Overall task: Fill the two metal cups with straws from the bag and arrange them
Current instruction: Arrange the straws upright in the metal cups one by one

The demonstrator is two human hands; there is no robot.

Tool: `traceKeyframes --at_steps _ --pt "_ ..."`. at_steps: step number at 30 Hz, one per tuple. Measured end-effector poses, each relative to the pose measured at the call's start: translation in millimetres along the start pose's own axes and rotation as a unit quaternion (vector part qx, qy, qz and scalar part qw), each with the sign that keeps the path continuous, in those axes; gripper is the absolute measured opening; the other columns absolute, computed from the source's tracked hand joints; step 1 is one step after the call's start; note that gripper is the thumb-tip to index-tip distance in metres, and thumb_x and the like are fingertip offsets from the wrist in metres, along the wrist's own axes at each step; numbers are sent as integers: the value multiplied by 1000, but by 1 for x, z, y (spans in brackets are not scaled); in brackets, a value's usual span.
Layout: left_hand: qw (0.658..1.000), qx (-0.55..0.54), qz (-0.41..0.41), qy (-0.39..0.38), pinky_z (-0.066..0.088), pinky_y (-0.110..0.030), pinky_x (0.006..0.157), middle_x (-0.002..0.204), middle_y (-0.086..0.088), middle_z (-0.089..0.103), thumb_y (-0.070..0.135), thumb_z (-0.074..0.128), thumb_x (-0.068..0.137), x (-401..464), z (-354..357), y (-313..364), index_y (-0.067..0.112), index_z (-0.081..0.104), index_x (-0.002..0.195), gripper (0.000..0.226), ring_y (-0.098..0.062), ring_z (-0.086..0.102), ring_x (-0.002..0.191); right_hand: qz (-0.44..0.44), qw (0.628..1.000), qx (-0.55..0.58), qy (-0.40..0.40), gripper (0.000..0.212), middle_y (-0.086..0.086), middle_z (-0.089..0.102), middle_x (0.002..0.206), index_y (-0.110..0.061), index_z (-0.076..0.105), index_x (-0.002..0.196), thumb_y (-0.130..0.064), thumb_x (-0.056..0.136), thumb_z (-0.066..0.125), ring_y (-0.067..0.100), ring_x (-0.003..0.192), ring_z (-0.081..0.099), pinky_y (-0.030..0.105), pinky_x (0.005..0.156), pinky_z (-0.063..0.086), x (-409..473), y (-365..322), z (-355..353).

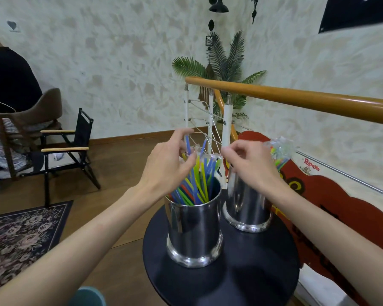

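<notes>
- The left hand [168, 160] is hovering over the near cup [194, 228], fingers curled, pinching the top of a blue straw [188, 145] between thumb and fingertips.
- The right hand [250, 163] is hanging just right of it, over the far cup [245, 206], fingers curled inward; whether it is holding anything I cannot tell.
- The near cup is standing upright on the round black table [241, 272], packed with straws [199, 180] in blue, yellow, green and orange, each in a clear wrapper, fanning upward and leaning right.
- The far cup is standing upright just beside the near one, to its right and farther back; both are sitting close together but apart.
- A second bunch of wrapped straws [279, 151] is sticking up behind the right hand, above the far cup.
- Behind the table a wooden handrail [296, 98] is running across on white posts, with a red board [329, 195] below it on the right.
- A palm plant [226, 60] is standing against the far wall.
- On the left a black folding chair [69, 146] is sitting on the wood floor, and a patterned rug [20, 237] is lying nearer.
- Far left, a person in a dark top [7, 78] is sitting in a brown chair [38, 113].
</notes>
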State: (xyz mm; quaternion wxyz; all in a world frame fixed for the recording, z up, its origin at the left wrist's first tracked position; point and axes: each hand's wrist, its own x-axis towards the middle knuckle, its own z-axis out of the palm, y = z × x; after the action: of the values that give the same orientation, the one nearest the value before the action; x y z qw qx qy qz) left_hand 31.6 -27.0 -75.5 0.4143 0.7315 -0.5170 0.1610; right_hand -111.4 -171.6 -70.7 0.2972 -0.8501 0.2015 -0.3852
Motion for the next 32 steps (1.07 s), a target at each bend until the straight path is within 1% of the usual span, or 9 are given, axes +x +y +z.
traceKeyframes --at_steps 2,4,6,10,14,17,23,28,32 --pt "999 44 15 -21 50 -45 93 106 10 67 29 67 93 -2 -1 -1 24 58 127 36 -14 62 100 32 999 -9 24 12 -9 67 78 -19 68 95 -20 100 58 10 62 68 25 65 51 9 11 -1" --pt "994 96 24 -37 44 -43 95 114 6 64 35 63 94 -4 0 -1 27 68 114 22 -16 59 105 57 997 -35 -24 14 -7 68 90 -19 65 110 -14 101 56 7 64 69 18 62 50 14 22 3" --pt "991 127 15 -46 37 -39 92 114 7 62 40 57 97 -5 2 1 29 73 103 21 -17 56 105 61 995 -46 -69 18 -7 69 90 -18 66 116 -14 100 60 4 65 69 16 64 51 16 32 9" --pt "988 135 -12 -71 38 -37 89 115 9 61 49 52 98 -9 6 3 29 72 98 28 -17 57 106 42 993 -13 -111 13 -5 71 85 -14 73 107 -16 94 70 7 59 64 35 72 57 17 42 22" --pt "986 139 -25 -91 49 -39 83 108 11 60 63 55 89 -13 10 2 30 62 107 38 -17 60 101 23 991 3 -129 14 -6 71 82 -20 74 102 -22 89 77 -6 56 57 21 63 49 15 42 25" --pt "986 136 -27 -93 51 -40 82 108 14 61 65 58 85 -13 12 1 31 57 113 44 -17 61 100 12 991 -1 -133 17 -9 67 78 -23 71 101 -17 88 78 -7 57 56 11 60 44 14 39 29" --pt "989 113 -47 -89 50 -40 86 117 14 65 68 63 82 -10 14 4 34 58 120 52 -15 61 108 -31 989 -5 -143 21 -8 66 80 -19 64 88 -9 83 81 -10 56 55 9 59 43 14 30 37" --pt "993 60 -74 -69 46 -34 78 105 10 71 57 71 83 -8 14 1 35 66 102 29 -15 64 105 -55 984 27 -168 20 0 67 85 -21 63 85 -8 84 78 0 57 53 14 59 43 14 28 41" --pt "992 37 -90 -74 53 -45 83 90 12 70 55 64 78 -7 14 -3 38 65 88 20 -20 65 93 -66 981 19 -183 22 -5 68 86 -31 68 91 -17 83 83 5 63 55 19 62 45 15 30 39"
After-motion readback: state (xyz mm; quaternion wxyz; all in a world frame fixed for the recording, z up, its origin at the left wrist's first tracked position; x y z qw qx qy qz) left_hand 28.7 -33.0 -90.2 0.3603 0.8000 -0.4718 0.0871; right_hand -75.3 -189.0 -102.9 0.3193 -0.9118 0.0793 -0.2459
